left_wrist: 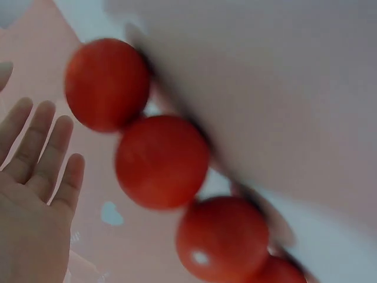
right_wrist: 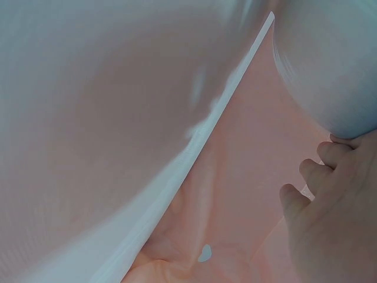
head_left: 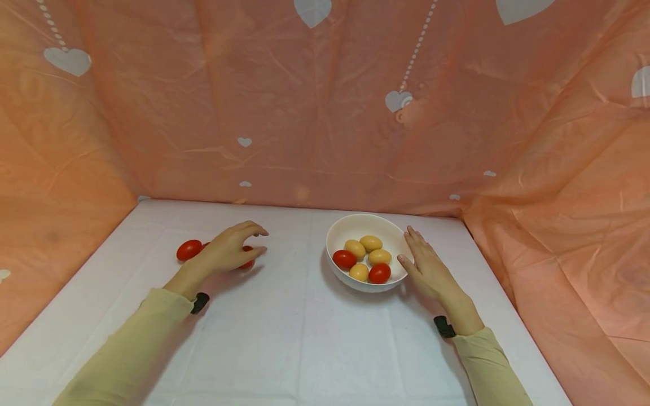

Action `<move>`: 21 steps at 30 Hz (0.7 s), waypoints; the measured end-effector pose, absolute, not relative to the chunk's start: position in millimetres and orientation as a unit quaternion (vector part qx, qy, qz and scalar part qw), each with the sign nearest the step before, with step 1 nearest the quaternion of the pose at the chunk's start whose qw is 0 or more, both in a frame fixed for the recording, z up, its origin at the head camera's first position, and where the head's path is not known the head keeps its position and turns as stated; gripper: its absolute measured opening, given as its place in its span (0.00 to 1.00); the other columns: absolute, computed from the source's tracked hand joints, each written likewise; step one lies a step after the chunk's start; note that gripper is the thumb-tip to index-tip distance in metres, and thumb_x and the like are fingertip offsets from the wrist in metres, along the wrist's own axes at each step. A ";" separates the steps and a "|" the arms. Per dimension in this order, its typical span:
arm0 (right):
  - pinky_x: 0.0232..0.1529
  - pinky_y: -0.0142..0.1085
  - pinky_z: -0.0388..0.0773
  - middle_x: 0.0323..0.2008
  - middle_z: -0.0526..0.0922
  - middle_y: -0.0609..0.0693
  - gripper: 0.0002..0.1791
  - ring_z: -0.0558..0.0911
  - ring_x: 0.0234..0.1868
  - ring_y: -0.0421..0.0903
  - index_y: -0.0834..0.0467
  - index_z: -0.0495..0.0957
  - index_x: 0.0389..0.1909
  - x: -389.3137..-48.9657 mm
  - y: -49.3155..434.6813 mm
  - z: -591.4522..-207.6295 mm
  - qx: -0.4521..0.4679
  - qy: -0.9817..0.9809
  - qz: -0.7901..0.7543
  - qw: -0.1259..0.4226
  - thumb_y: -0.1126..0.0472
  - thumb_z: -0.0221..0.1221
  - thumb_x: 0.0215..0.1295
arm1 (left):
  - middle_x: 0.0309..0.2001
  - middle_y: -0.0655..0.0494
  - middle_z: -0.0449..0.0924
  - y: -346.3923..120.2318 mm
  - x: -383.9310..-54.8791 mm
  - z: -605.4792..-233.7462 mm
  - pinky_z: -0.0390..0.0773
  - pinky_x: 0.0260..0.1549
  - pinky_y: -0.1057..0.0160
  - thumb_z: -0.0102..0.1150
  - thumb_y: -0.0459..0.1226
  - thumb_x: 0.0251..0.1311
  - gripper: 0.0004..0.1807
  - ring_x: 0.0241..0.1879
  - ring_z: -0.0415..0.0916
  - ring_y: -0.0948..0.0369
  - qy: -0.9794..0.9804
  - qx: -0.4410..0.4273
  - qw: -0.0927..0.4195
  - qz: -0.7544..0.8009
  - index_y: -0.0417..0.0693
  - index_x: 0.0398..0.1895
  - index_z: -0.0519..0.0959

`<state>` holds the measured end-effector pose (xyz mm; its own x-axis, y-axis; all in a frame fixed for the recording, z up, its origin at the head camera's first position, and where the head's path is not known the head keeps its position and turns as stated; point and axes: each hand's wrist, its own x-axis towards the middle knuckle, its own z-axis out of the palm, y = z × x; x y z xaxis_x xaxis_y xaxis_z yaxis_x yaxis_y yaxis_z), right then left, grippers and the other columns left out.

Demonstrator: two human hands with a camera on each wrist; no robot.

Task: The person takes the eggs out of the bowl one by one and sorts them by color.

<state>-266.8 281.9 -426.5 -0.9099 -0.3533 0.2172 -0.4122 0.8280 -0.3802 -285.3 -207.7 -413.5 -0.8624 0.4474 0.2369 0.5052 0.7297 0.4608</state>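
Observation:
My left hand hovers over the left part of the table, fingers loosely bent, thumb and fingertips apart with nothing between them. Beneath and beside it lie several glossy red egg-shaped pieces, partly covered by the hand. In the left wrist view, red pieces form a slanting row, apart from the hand's spread fingers. My right hand rests its fairly straight fingers against the right side of a white bowl. Inside the bowl are several yellow egg-shaped pieces and two red ones.
A white cloth covers the table. Pink-orange sheeting with pale hearts hangs behind it and along both sides. Each wrist carries a black band.

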 end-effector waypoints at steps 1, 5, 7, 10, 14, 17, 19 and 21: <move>0.79 0.61 0.45 0.83 0.47 0.62 0.40 0.46 0.82 0.64 0.68 0.51 0.81 -266.7 282.2 -426.5 0.201 -0.953 0.214 0.069 0.46 0.47 0.82 | 0.59 0.51 0.79 -204.2 -286.1 -413.8 0.76 0.61 0.42 0.68 0.40 0.68 0.21 0.59 0.77 0.47 -0.925 -0.259 0.060 -0.271 0.44 0.61 0.80; 0.79 0.61 0.45 0.83 0.46 0.62 0.40 0.46 0.82 0.64 0.67 0.50 0.81 -267.1 283.0 -427.2 0.199 -0.953 0.217 0.068 0.46 0.47 0.82 | 0.57 0.53 0.80 -189.7 -289.0 -414.3 0.79 0.56 0.45 0.67 0.39 0.68 0.19 0.55 0.79 0.52 -0.912 -0.272 0.084 -0.295 0.46 0.60 0.80; 0.79 0.61 0.44 0.83 0.46 0.61 0.40 0.46 0.82 0.64 0.67 0.50 0.81 -267.5 283.5 -428.0 0.198 -0.954 0.217 0.067 0.46 0.47 0.82 | 0.56 0.54 0.81 -182.2 -290.1 -413.9 0.80 0.54 0.46 0.67 0.39 0.68 0.18 0.53 0.79 0.54 -0.905 -0.279 0.095 -0.307 0.47 0.60 0.81; 0.79 0.61 0.45 0.83 0.47 0.61 0.40 0.46 0.82 0.64 0.67 0.51 0.81 -268.0 283.9 -428.7 0.200 -0.953 0.217 0.070 0.46 0.48 0.82 | 0.55 0.54 0.81 -170.2 -291.8 -412.6 0.80 0.51 0.45 0.67 0.38 0.69 0.17 0.50 0.79 0.55 -0.892 -0.290 0.110 -0.329 0.47 0.59 0.81; 0.78 0.61 0.45 0.83 0.47 0.61 0.40 0.46 0.82 0.63 0.67 0.51 0.81 -268.5 284.3 -429.4 0.202 -0.953 0.216 0.072 0.46 0.48 0.81 | 0.55 0.55 0.82 -152.9 -294.1 -410.5 0.80 0.48 0.43 0.66 0.38 0.69 0.16 0.48 0.79 0.56 -0.876 -0.303 0.119 -0.355 0.48 0.58 0.81; 0.79 0.61 0.45 0.83 0.47 0.61 0.40 0.46 0.82 0.63 0.67 0.51 0.81 -269.1 284.4 -429.9 0.201 -0.953 0.214 0.072 0.46 0.48 0.81 | 0.55 0.55 0.82 -139.3 -295.7 -409.4 0.81 0.47 0.45 0.66 0.38 0.69 0.16 0.47 0.78 0.56 -0.871 -0.303 0.115 -0.369 0.48 0.58 0.82; 0.79 0.61 0.45 0.83 0.47 0.61 0.40 0.46 0.82 0.63 0.66 0.51 0.81 -269.3 284.3 -429.8 0.201 -0.953 0.215 0.072 0.46 0.48 0.81 | 0.54 0.53 0.82 -130.3 -297.8 -408.8 0.81 0.47 0.45 0.67 0.37 0.68 0.16 0.47 0.78 0.56 -0.866 -0.307 0.114 -0.378 0.47 0.57 0.82; 0.78 0.61 0.45 0.83 0.47 0.61 0.40 0.46 0.82 0.63 0.66 0.51 0.81 -269.5 283.8 -429.1 0.201 -0.953 0.217 0.073 0.46 0.47 0.81 | 0.54 0.51 0.83 -121.4 -299.2 -408.0 0.81 0.47 0.44 0.67 0.36 0.68 0.16 0.47 0.78 0.55 -0.859 -0.314 0.115 -0.388 0.46 0.57 0.82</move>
